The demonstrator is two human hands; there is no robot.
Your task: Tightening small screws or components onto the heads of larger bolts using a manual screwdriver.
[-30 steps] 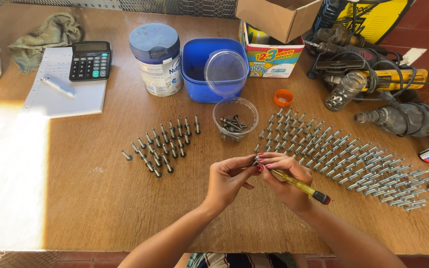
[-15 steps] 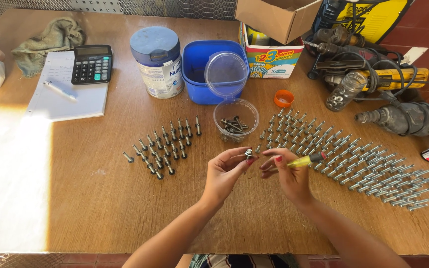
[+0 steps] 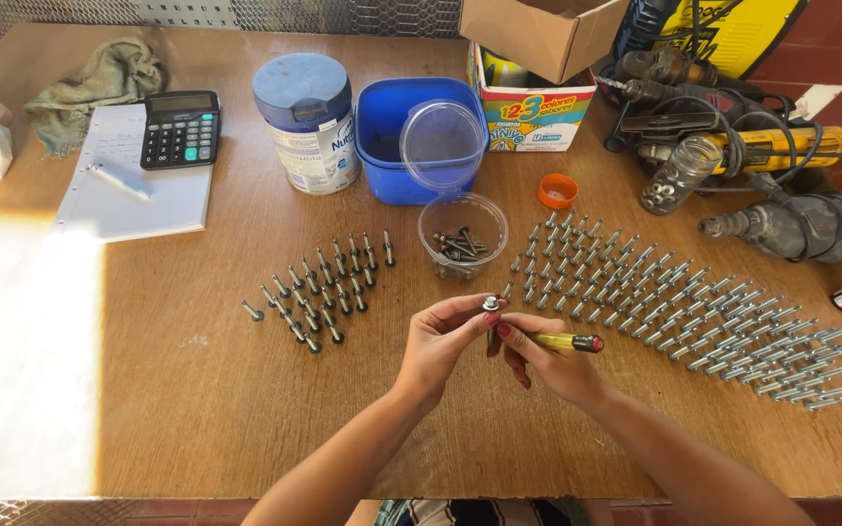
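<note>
My left hand (image 3: 443, 343) pinches a small metal bolt (image 3: 490, 305) by its head, held upright above the wooden table (image 3: 197, 409). My right hand (image 3: 538, 358) grips a yellow-handled screwdriver (image 3: 565, 342) lying across the fingers, its red end pointing right and its tip toward the bolt. Both hands meet in front of a clear plastic cup (image 3: 463, 234) holding several screws. A small group of bolts (image 3: 319, 287) lies in rows to the left of the hands. A much larger field of bolts (image 3: 674, 302) spreads to the right.
Behind stand a blue tub (image 3: 394, 136) with a clear lid (image 3: 442, 146), a tin can (image 3: 306, 122), a calculator (image 3: 179, 129) on a notepad (image 3: 129, 185), a rag (image 3: 99, 83), an orange cap (image 3: 558, 190), cardboard boxes (image 3: 538, 93), a jar (image 3: 679, 173) and power drills (image 3: 791, 224).
The screwdriver swung from pointing down-right, up to the right, then back level across my right hand. The hands have drawn closer together around the bolt.
</note>
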